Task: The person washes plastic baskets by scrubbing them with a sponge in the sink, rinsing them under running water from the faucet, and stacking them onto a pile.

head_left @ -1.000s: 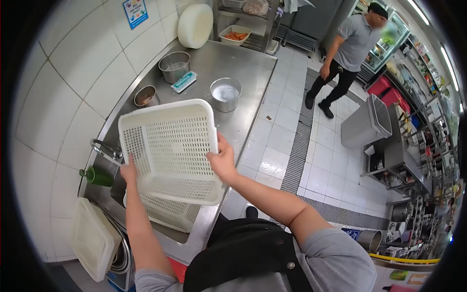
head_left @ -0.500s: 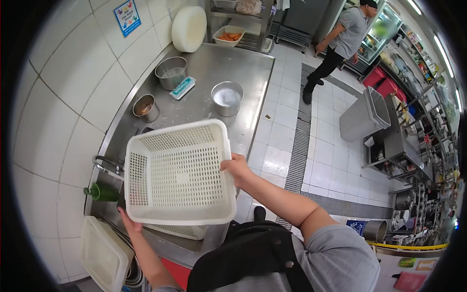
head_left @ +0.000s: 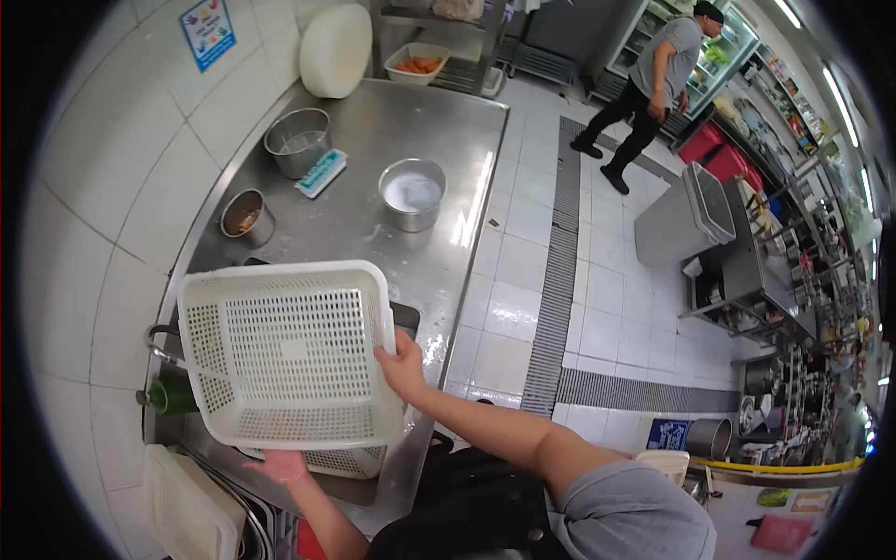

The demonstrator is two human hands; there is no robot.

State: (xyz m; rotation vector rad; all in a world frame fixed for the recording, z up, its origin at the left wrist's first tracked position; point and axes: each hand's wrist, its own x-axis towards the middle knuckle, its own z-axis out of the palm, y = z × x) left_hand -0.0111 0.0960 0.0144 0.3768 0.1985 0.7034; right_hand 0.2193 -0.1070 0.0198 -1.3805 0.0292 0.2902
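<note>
A white perforated plastic basket (head_left: 294, 349) is held tilted over the sink, its inside facing me. My right hand (head_left: 401, 368) is closed on the basket's right rim. Below its lower edge is my left hand (head_left: 282, 466), with fingers stretched out and partly hidden behind the basket; whether it bears any weight I cannot tell. Under the held basket, a second white perforated basket (head_left: 347, 461) shows in the sink. A curved faucet (head_left: 168, 347) and a green bottle (head_left: 171, 396) stand on the left.
On the steel counter (head_left: 373, 121) are a pot of white suds (head_left: 413, 194), a larger pot (head_left: 299, 143), a small pot (head_left: 247, 218) and a teal-and-white brush (head_left: 322, 174). A white tub (head_left: 191, 504) leans lower left. A person (head_left: 658, 89) walks near a grey bin (head_left: 683, 217).
The basket has turned slightly and sits lower left in view, with my right hand still on its rim. My left hand's fingers have spread below it. The camera has shifted; the other person has stepped.
</note>
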